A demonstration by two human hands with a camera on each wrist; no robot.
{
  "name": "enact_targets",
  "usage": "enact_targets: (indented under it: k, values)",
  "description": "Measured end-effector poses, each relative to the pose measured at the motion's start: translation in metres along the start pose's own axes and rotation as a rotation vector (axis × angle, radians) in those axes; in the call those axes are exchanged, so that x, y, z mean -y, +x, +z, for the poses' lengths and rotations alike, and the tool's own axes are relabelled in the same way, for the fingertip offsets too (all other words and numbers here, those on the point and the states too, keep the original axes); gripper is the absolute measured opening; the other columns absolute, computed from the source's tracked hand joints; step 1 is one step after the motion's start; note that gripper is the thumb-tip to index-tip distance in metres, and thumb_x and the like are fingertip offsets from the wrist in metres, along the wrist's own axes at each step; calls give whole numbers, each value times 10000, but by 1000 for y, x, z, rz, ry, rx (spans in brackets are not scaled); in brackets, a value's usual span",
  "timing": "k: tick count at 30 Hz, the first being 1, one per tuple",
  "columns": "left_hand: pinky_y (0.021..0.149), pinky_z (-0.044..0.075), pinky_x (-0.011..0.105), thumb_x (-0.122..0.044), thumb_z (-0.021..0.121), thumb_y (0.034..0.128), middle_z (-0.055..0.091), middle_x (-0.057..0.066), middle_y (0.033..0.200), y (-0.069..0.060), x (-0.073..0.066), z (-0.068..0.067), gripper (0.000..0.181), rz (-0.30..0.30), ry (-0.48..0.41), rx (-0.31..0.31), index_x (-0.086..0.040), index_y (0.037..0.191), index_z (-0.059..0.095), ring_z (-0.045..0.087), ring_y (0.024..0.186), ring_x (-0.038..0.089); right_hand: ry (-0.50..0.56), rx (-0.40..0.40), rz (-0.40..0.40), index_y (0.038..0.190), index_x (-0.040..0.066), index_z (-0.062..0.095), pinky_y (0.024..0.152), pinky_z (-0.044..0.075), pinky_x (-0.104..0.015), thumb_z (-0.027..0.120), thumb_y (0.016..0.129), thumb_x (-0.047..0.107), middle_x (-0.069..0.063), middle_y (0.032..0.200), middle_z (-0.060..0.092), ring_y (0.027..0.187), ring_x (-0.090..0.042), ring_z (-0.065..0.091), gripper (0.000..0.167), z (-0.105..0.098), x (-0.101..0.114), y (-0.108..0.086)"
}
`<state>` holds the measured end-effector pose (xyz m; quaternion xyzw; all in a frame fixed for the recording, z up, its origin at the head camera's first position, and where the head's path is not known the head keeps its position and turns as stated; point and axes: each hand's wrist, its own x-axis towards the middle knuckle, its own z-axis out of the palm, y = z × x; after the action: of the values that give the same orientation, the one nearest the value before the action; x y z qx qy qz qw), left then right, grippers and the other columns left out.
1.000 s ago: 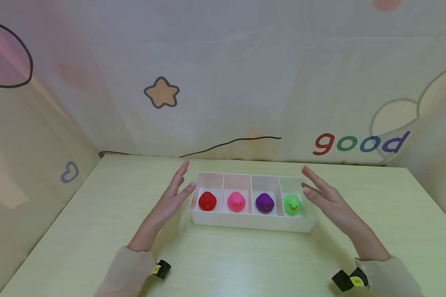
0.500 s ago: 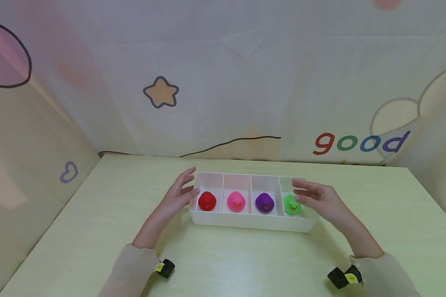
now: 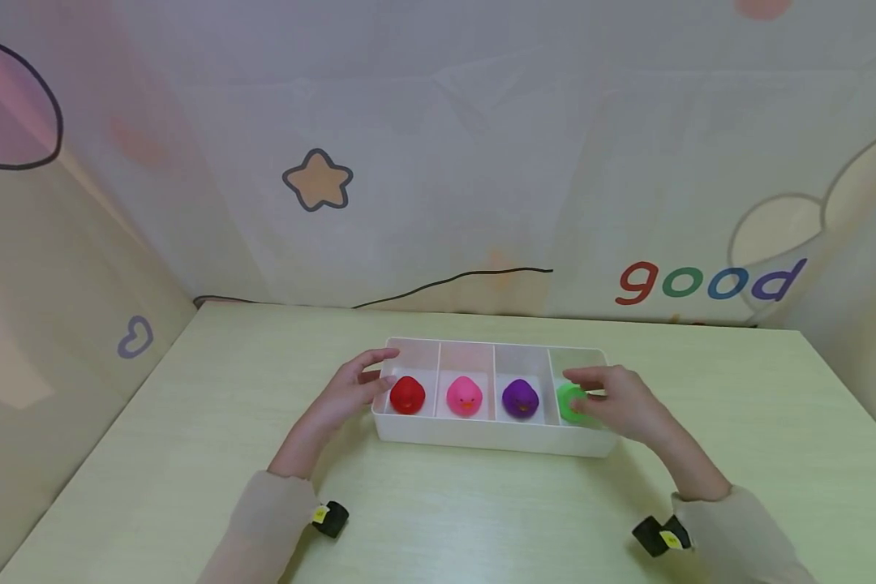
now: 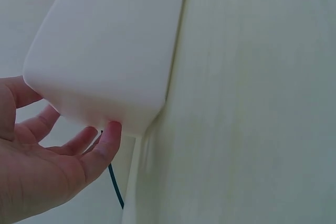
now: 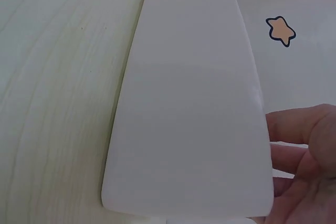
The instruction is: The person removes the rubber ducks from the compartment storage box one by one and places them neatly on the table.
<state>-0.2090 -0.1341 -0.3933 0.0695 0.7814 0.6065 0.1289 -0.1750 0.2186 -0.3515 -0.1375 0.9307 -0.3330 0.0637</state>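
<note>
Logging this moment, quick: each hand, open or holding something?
Left hand: open, fingers loosely curved at the white tray's left end.
Right hand: cannot tell; it partly covers the green duck, any grip hidden.

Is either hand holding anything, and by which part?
The left hand is at the left end of the white tray, the right hand at its right; whether either grips can't be told.

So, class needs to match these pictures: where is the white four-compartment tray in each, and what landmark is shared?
Head: white four-compartment tray, below and slightly right of centre.
Left wrist: tray at upper left.
Right wrist: tray down the middle.
Shared landmark: pale wood-grain tabletop.
</note>
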Motion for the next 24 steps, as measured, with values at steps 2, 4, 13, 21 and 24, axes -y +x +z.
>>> enact_targets:
  k: [2,4,13,21,24]
  values:
    - [923,435,448,-76,527,899,332,125,1404,0,0,0,439,-2,-3,6,-119,1328,445,381,1236,361,-70,1,-6,1153,-94,568,797,501,-450,628,810,36,-248,1123,590,1009,-392,563,372,2,2,1]
    - [920,437,448,-78,531,897,338,112,1399,0,0,-1,442,-5,0,12,-134,1327,448,386,1235,350,-141,19,2,1125,-99,585,709,519,-401,635,791,26,-237,1017,629,830,-323,599,360,5,5,3]
    - [909,448,437,-84,538,894,345,92,1393,0,-2,-1,444,-15,-9,29,-155,1324,453,387,1237,331,-350,59,0,1001,-113,632,762,502,-455,685,717,-15,-234,992,634,875,-343,587,305,9,11,11]
    - [918,440,444,-80,539,895,348,91,1392,-1,-1,-1,442,-19,-11,21,-155,1322,456,389,1237,330,-399,112,59,983,-94,650,627,479,-323,672,702,-58,-182,910,647,707,-229,522,284,12,14,19]
    - [926,433,448,-85,543,894,345,92,1394,0,0,-2,443,-22,-12,24,-154,1322,455,381,1242,333,-410,116,56,956,-90,662,576,417,-286,671,685,-64,-157,861,651,656,-206,481,272,12,14,22]
